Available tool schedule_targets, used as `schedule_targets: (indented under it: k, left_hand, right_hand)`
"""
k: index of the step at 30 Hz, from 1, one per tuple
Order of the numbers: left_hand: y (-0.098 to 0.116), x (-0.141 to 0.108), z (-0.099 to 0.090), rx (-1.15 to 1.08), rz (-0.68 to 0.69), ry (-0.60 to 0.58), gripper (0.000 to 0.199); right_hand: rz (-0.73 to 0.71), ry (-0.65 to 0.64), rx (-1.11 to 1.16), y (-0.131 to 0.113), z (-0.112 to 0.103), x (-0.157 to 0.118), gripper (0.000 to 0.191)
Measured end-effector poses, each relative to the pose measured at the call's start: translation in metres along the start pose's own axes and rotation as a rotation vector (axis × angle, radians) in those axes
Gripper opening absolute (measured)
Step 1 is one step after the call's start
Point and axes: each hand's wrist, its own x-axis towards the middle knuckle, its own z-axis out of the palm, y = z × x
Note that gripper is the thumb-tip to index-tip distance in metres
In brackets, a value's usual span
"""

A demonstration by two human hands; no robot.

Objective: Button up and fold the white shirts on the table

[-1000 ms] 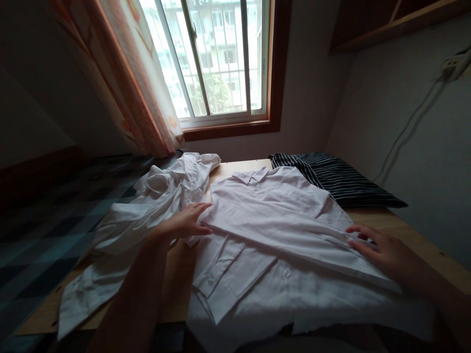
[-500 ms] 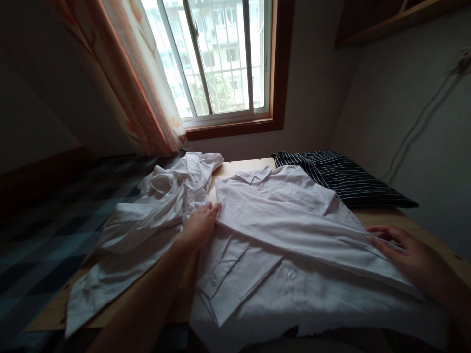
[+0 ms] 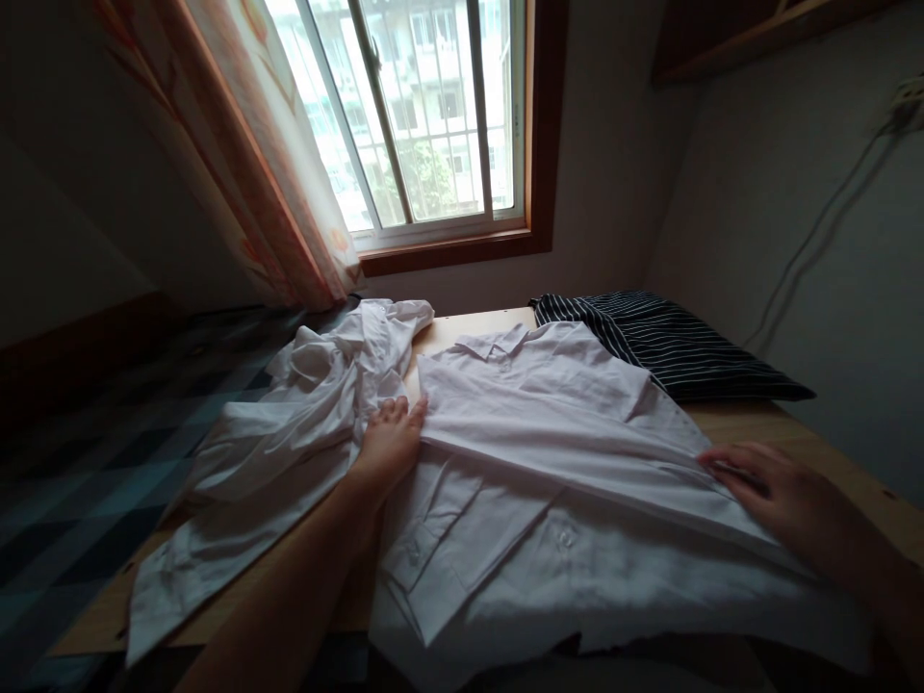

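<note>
The right hand (image 3: pixel 765 491) pinches the edge of a white shirt (image 3: pixel 520 414) between thumb and fingers, while the left hand (image 3: pixel 390 443) rests at the opposite edge, fingers bent, though I can't tell whether they grip. Softly creased, the thin cloth lies spread on the smooth wooden surface (image 3: pixel 815 457), its pointed collar and long axis toward the window (image 3: pixel 433 125), between a rumpled white garment (image 3: pixel 289 452) and flat, black pinstriped fabric (image 3: pixel 685 351).

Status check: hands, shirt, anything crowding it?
Left hand at left edge of white collared fabric shirt, right hand at right edge. Shirt partly folded, collar farthest. Crumpled white cloth garment close on left.
</note>
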Motion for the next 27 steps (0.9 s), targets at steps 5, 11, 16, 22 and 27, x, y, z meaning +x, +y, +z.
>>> schedule_targets:
  k: [5,11,16,22,27]
  left_hand:
    - [-0.02,-0.002,0.002,-0.045,0.164,-0.05,0.063]
    - [0.002,0.017,-0.009,-0.146,0.346,0.097,0.043]
    - [0.062,0.043,0.009,-0.193,0.125,0.169,0.047]
    - [0.07,0.048,0.039,-0.209,-0.078,0.105,0.059]
    - [0.062,0.053,0.037,-0.288,-0.108,0.017,0.069]
  right_hand:
    - [-0.164,0.009,-0.225,0.0,-0.007,0.005,0.038]
    - [-0.455,0.025,-0.278,-0.075,-0.024,0.048,0.034]
    - [-0.551,-0.22,-0.09,-0.168,0.022,0.104,0.036]
    - [-0.348,-0.401,-0.064,-0.205,0.109,0.122,0.053]
    - [-0.283,-0.438,-0.08,-0.205,0.122,0.108,0.068]
